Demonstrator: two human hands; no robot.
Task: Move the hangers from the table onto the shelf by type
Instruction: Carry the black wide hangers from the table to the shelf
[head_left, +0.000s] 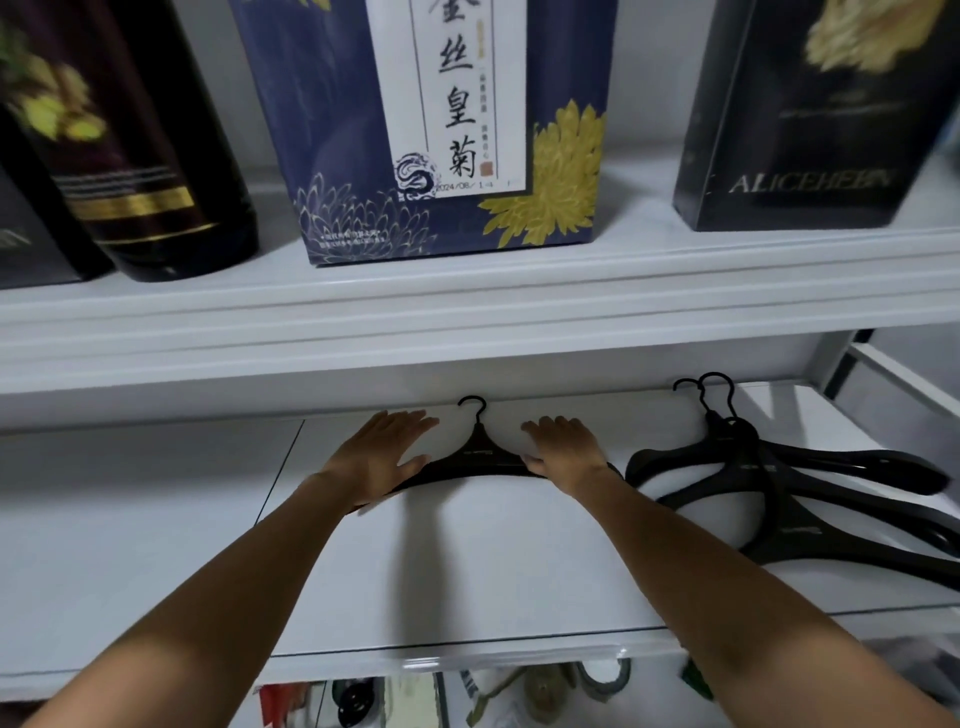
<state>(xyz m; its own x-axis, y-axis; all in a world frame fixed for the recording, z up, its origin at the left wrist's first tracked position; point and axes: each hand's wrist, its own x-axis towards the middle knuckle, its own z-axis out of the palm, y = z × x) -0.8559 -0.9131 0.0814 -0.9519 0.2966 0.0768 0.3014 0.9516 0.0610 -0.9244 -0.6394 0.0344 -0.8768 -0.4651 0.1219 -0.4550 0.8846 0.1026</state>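
Hanger (480, 457) on shelf (467, 571) | left hand (379, 457), right hand (566, 449) flat on it | box (322, 130) reads 金丝皇菊

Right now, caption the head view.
Left hand and right hand rest on a black hanger on the shelf beside more hangers.

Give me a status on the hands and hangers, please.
Left hand, right hand open, resting on black hanger on shelf. Hanger pile to its right. Nothing blocking.

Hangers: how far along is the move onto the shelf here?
Done: a pile of black hangers already lies on the shelf, at right. In hand: the left hand and right hand rest flat on a single hanger at shelf centre. Left: cannot tell; nothing else waiting shows in this view.
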